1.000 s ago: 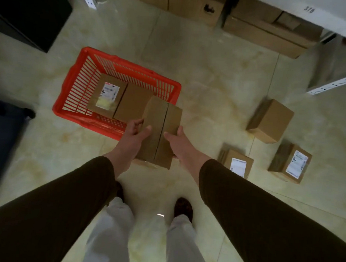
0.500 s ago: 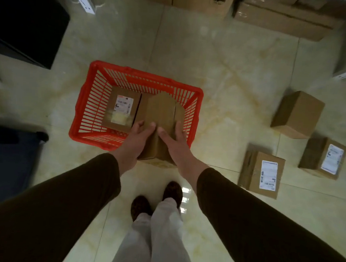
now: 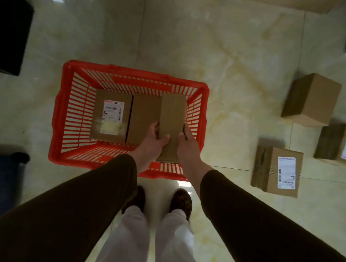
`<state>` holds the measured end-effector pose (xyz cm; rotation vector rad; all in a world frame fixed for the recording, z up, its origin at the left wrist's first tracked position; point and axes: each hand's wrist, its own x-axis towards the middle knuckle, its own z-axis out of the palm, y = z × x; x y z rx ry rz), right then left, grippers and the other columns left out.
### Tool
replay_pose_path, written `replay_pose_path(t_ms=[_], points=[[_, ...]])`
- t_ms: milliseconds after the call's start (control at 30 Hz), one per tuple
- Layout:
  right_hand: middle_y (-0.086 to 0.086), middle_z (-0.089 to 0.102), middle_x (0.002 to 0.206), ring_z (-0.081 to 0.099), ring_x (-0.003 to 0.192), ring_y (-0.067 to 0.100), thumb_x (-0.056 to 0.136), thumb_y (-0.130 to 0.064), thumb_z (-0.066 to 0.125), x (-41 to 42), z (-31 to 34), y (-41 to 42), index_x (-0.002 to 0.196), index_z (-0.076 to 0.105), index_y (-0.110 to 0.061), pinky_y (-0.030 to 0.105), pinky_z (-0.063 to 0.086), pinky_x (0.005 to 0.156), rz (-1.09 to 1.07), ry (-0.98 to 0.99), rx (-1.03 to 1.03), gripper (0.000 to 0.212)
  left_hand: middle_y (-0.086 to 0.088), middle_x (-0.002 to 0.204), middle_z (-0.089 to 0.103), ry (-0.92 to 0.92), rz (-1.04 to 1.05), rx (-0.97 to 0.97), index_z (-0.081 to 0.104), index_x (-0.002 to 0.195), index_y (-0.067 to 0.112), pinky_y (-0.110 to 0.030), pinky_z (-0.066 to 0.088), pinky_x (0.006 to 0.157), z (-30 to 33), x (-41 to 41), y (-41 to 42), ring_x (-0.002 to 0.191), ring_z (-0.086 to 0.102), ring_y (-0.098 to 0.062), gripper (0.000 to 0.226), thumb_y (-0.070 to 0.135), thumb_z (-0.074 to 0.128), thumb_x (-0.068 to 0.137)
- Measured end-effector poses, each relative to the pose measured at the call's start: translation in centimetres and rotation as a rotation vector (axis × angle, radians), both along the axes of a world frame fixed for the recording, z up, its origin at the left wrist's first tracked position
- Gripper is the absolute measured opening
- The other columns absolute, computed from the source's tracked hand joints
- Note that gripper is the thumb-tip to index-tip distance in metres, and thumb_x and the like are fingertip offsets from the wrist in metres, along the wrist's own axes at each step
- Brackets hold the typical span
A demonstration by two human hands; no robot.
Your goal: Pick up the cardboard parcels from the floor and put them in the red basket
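I hold a parcel (image 3: 171,126) on edge between both hands, left hand (image 3: 152,142) wrapped round its near left side, right hand (image 3: 187,144) clasping the right, above the right end of the red basket (image 3: 56,123). A second ago I carried it over the basket's near rim; now it hangs inside the rim line, just beside the two parcels (image 3: 128,118) already lying flat in there. I judge the drop is all that remains for this one: lower it into the gap by the right wall, then let go. Three more parcels (image 3: 279,171) wait on the floor (image 3: 233,53) well off to my right.
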<state>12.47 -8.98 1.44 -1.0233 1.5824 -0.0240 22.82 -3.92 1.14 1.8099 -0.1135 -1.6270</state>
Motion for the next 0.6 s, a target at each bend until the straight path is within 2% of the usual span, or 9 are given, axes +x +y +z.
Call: replay_pose_path(t_ms=[133, 233, 333, 400, 500, 600], points=[[-0.003, 0.06, 0.124, 0.057, 0.095, 0.014, 0.107, -0.023, 0.035, 0.7, -2.5, -0.2, 0.152, 0.04, -0.035, 0.025, 0.047, 0.075, -0.038, 0.072, -0.024, 0.047, 0.001, 0.142, 0.052, -0.017, -0.083, -0.003, 0.024, 0.149, 0.036, -0.05, 0.047, 0.104, -2.7, 0.4, -0.5, 0.123, 0.056, -0.023, 0.059, 0.021, 0.055, 0.101], [-0.003, 0.063, 0.123, 0.057, 0.091, 0.014, 0.107, -0.02, 0.036, 1.0, -3.8, -0.2, 0.144, 0.05, -0.03, 0.026, 0.048, 0.077, -0.035, 0.139, -0.06, 0.041, 0.002, 0.144, 0.051, -0.058, -0.14, -0.007, 0.026, 0.15, 0.036, -0.044, 0.046, 0.104, -4.4, 0.4, -0.7, 0.126, 0.053, -0.02, 0.056, 0.018, 0.051, 0.102], [-0.008, 0.062, 0.117, 0.055, 0.09, 0.012, 0.107, -0.02, 0.037, 1.1, -4.9, -0.3, 0.141, 0.053, -0.026, 0.024, 0.044, 0.078, -0.021, 0.193, -0.093, 0.038, 0.005, 0.142, 0.052, -0.103, -0.185, -0.018, 0.029, 0.149, 0.036, -0.042, 0.046, 0.106, -5.8, 0.1, -0.5, 0.129, 0.052, -0.017, 0.057, 0.014, 0.051, 0.102], [-0.009, 0.058, 0.115, 0.058, 0.097, 0.016, 0.108, -0.021, 0.037, 1.4, -5.3, -0.5, 0.141, 0.051, -0.025, 0.027, 0.046, 0.084, -0.015, 0.203, -0.091, 0.036, 0.006, 0.142, 0.052, -0.14, -0.223, -0.022, 0.03, 0.148, 0.039, -0.045, 0.045, 0.107, -6.7, -0.1, -0.4, 0.131, 0.05, -0.016, 0.06, 0.012, 0.054, 0.1], [-0.003, 0.059, 0.123, 0.059, 0.117, 0.025, 0.106, -0.026, 0.043, 1.7, -5.8, -0.7, 0.143, 0.048, -0.022, 0.036, 0.048, 0.098, -0.047, 0.172, -0.069, 0.038, 0.006, 0.147, 0.047, -0.188, -0.261, -0.017, 0.028, 0.148, 0.045, -0.049, 0.044, 0.109, -8.0, -0.4, -0.7, 0.136, 0.045, -0.018, 0.069, 0.012, 0.058, 0.096], [0.001, 0.058, 0.135, 0.056, 0.126, 0.027, 0.105, -0.027, 0.044, 2.2, -6.5, -1.1, 0.144, 0.047, -0.021, 0.039, 0.046, 0.104, -0.094, 0.134, -0.058, 0.039, 0.008, 0.15, 0.043, -0.194, -0.283, -0.024, 0.024, 0.149, 0.05, -0.051, 0.043, 0.109, -9.7, -0.4, -1.0, 0.138, 0.043, -0.018, 0.076, 0.013, 0.061, 0.093]])
